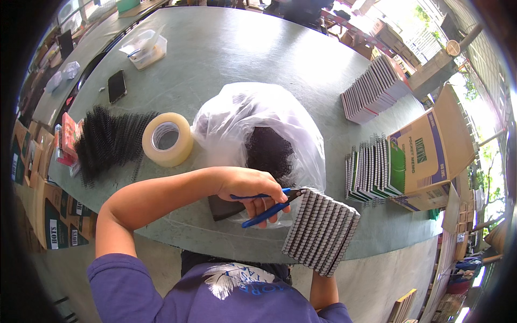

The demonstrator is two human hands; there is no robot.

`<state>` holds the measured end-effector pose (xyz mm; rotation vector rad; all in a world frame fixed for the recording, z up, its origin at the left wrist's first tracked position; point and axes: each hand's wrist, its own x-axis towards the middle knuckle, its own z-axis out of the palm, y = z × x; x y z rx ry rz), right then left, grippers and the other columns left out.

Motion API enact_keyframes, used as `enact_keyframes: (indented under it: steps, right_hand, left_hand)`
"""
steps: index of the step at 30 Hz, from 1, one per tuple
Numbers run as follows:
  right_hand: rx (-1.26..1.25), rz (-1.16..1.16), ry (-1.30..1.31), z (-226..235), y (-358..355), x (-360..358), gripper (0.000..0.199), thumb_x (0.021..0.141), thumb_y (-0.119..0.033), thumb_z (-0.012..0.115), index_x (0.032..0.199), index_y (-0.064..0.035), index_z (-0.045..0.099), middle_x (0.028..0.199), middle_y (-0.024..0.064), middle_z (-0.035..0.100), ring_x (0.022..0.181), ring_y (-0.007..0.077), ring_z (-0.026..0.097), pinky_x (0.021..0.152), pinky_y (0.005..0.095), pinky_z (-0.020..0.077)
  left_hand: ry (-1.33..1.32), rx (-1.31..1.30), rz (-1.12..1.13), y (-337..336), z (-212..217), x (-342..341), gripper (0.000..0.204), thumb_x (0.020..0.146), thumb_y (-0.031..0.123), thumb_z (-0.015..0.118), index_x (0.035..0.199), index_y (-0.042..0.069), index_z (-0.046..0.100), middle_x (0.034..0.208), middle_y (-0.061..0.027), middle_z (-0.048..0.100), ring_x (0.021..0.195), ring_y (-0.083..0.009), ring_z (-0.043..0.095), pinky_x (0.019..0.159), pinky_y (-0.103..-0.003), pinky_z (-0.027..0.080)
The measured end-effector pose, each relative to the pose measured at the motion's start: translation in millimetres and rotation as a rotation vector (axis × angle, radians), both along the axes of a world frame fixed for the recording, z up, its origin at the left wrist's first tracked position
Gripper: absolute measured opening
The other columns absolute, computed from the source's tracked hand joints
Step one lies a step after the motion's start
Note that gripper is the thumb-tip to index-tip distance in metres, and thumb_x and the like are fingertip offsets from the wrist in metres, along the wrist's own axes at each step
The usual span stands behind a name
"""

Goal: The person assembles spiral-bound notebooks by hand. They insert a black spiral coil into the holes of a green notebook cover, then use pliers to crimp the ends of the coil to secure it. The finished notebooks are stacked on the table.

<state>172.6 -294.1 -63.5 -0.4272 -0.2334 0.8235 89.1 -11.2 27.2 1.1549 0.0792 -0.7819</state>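
Observation:
My left hand [253, 188] is closed around blue-handled pliers [264, 215]. Their dark jaws meet the upper left corner of a stack of spiral notepads [322, 231], at the end of the wire bindings. This stack is tilted, with its bound edges facing up, near the table's front edge. My right forearm [324, 290] rises beneath it; the hand holds the stack from below, and its fingers are hidden behind the pads. Just beyond the pliers lies a translucent plastic bag [307, 124] with black wire coils [267, 153] showing in its opening.
Loose black spiral coils [107, 142] and a tape roll [167, 140] lie left on the green table [215, 48]. Farther back are a phone [117, 86] and a plastic tub [144, 49]. Notepad stacks [375, 89] and an open carton [425, 156] stand on the right.

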Motion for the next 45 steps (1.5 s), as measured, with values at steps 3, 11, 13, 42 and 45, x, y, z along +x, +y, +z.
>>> enact_keyframes:
  steps: [3, 11, 13, 42, 45]
  right_hand:
    - [-0.007, -0.007, 0.002, 1, -3, -2, 0.074, 0.074, -0.044, 0.066, 0.125, 0.0052, 0.043, 0.117, 0.0211, 0.055, 0.102, 0.0312, 0.058, 0.088, 0.0436, 0.0491]
    - [-0.003, -0.007, -0.035, -16, -13, 11, 0.079, 0.072, -0.042, 0.068, 0.128, 0.0056, 0.04, 0.12, 0.0223, 0.052, 0.105, 0.0323, 0.057, 0.089, 0.045, 0.048]
    - [-0.027, -0.007, -0.006, -17, -14, 8, 0.078, 0.071, -0.04, 0.068, 0.127, 0.0062, 0.041, 0.118, 0.023, 0.053, 0.103, 0.0323, 0.058, 0.087, 0.0445, 0.0496]
    - [0.021, 0.05, -0.099, -25, -36, 15, 0.077, 0.074, -0.045, 0.065, 0.128, 0.0043, 0.041, 0.12, 0.021, 0.054, 0.105, 0.0295, 0.057, 0.089, 0.0435, 0.0485]
    - [0.028, 0.033, -0.093, -28, -39, 16, 0.078, 0.074, -0.046, 0.065, 0.128, 0.0041, 0.041, 0.12, 0.0205, 0.054, 0.105, 0.0292, 0.057, 0.088, 0.043, 0.0489]
  left_hand:
    - [0.007, 0.093, -0.063, -2, 9, 3, 0.038, 0.088, 0.031, 0.049, 0.104, -0.002, 0.055, 0.087, -0.0182, 0.061, 0.077, -0.0269, 0.064, 0.069, -0.039, 0.053]
    - [-0.843, 1.257, 0.022, -22, 0, -1, 0.039, 0.085, 0.034, 0.056, 0.102, -0.001, 0.054, 0.089, -0.0172, 0.059, 0.08, -0.0301, 0.06, 0.073, -0.04, 0.048]
    - [-0.376, 0.785, -0.12, -18, 26, 5, 0.046, 0.089, 0.04, 0.052, 0.106, -0.002, 0.056, 0.092, -0.018, 0.061, 0.082, -0.0289, 0.063, 0.071, -0.04, 0.051]
    - [-0.748, 1.244, -0.135, -69, 26, 23, 0.048, 0.092, 0.041, 0.044, 0.099, -0.006, 0.055, 0.087, -0.0277, 0.061, 0.082, -0.0412, 0.06, 0.075, -0.044, 0.048]
    - [-0.419, 0.971, -0.265, -62, 40, 33, 0.053, 0.092, 0.046, 0.043, 0.104, -0.004, 0.057, 0.089, -0.0232, 0.063, 0.085, -0.0326, 0.063, 0.075, -0.04, 0.05]
